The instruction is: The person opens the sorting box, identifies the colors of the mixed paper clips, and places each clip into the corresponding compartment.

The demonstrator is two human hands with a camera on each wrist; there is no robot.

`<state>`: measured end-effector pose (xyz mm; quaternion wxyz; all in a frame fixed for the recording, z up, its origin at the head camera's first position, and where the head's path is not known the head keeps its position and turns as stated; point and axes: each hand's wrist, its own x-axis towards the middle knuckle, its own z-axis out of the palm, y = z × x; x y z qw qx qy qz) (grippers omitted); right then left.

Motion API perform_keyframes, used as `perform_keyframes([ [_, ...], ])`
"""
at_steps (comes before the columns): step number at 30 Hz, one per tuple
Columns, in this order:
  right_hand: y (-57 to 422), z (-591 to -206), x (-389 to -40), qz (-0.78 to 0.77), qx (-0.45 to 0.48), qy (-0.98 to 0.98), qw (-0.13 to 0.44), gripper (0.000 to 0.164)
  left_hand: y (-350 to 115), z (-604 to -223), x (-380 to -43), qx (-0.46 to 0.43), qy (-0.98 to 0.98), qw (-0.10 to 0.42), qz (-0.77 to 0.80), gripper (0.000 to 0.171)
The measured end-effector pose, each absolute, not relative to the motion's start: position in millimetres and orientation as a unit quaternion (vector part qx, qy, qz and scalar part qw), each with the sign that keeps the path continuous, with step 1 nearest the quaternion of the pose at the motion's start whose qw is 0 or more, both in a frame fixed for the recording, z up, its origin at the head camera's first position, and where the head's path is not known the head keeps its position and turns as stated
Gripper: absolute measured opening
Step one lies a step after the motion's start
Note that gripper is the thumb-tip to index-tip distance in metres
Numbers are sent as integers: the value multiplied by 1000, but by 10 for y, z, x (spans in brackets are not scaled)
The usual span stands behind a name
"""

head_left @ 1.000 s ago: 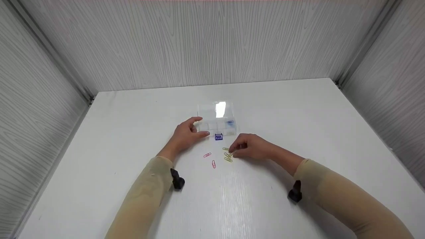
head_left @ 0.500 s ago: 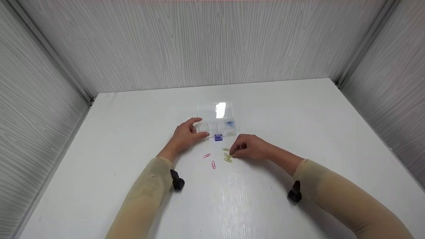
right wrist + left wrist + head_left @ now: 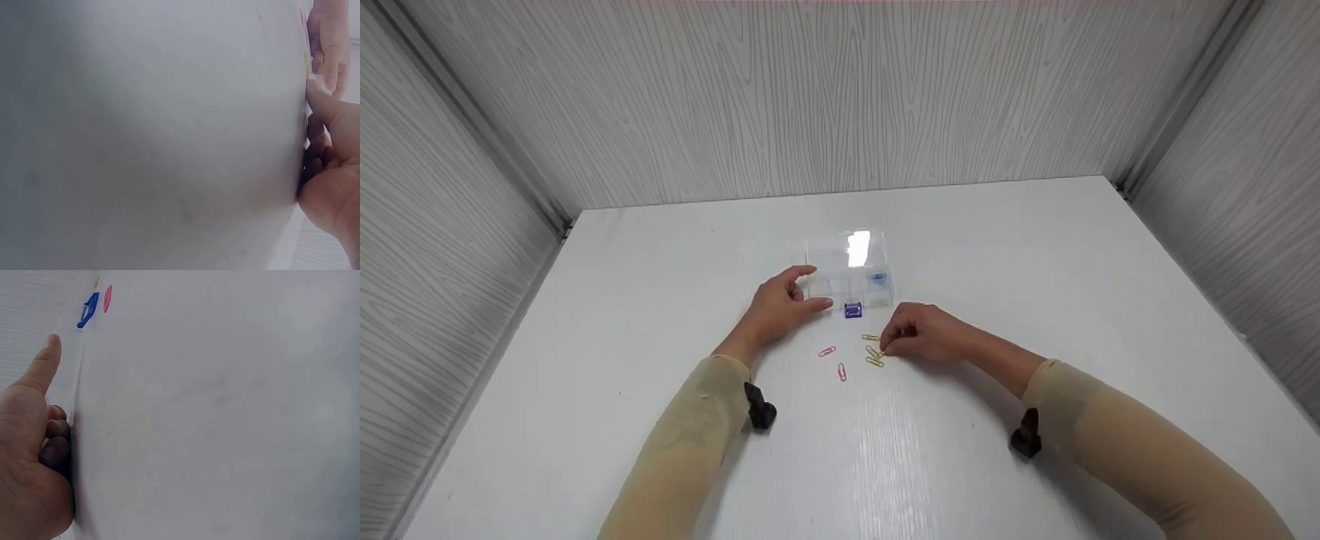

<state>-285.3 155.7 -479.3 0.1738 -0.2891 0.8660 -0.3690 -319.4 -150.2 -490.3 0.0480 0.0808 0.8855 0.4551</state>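
White tabletop (image 3: 1035,285) under yellow clips (image 3: 874,361)

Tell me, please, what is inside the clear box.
At least one blue paper clip shows at the right rear inside the clear box; the left hand covers part of its near left corner, hiding anything there.

Right grip (image 3: 924,331): curled; too small to tell whether the fingertips pinch one of the yellow clips (image 3: 874,361).
Yellow clips: overlapping and partly behind the fingertips, so the count is unclear.
Left grip (image 3: 780,301): its thumb hides the near left corner of the clear box (image 3: 840,286).
Box lid (image 3: 829,253): partly lost in white glare.
Far right compartment: blue contents (image 3: 878,277) blurred.
Purple piece (image 3: 853,310): detail too small to make out.
Sleeves (image 3: 1155,442): both cut off at the near edge.
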Motion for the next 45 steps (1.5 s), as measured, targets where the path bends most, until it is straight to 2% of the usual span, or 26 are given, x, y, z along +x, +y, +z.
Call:
perform_keyframes([
  [30, 1546, -4772, -2859, -352, -316, 864, 175, 4, -1523, -4917, -3211, 74, 880, 54, 466, 76],
  [45, 1554, -4778, -2853, -362, -316, 858, 180, 9, -1512, -4921, -3208, 71, 882, 58, 461, 75],
])
